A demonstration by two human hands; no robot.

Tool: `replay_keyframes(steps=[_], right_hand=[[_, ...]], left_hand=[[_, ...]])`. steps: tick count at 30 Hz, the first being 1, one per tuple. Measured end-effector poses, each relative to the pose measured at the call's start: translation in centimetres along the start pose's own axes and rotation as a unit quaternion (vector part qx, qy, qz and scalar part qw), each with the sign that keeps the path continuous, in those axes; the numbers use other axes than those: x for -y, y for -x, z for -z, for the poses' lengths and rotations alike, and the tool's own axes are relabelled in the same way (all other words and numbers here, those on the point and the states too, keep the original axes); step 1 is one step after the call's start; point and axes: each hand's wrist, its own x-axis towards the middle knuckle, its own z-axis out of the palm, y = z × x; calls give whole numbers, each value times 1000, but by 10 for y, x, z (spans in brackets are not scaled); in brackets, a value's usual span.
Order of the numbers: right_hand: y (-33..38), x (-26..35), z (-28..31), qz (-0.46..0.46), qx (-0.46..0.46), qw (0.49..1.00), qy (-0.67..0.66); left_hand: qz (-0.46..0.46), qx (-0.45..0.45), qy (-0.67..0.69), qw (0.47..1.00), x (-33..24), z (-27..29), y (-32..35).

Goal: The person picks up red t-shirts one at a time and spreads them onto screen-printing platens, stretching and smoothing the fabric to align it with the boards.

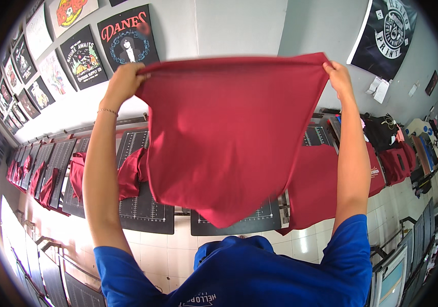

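Note:
A dark red fabric panel hangs spread between my raised hands, its upper edge pulled nearly straight. My left hand is closed on the upper left corner. At the upper right corner, my right hand pinches the cloth. The panel's lower edge droops in front of a black board with white ruler marks, and it hides most of that board. Whether the cloth touches the board I cannot tell. On the black board to the left lies a crumpled red fabric piece.
Another red panel lies flat on the right. Several black boards with bunched red pieces run off to the left. Beyond them rises a grey wall with hung prints. Racks with frames stand at lower right, over a tiled floor.

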Motion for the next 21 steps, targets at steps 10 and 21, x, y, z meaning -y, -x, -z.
replay_keyframes(steps=[10, 21], right_hand=[[187, -16, 191, 141, -156, 867, -452], [396, -110, 100, -180, 95, 947, -250]], left_hand=[[71, -294, 300, 905, -111, 74, 176], [266, 89, 337, 899, -125, -64, 371]])
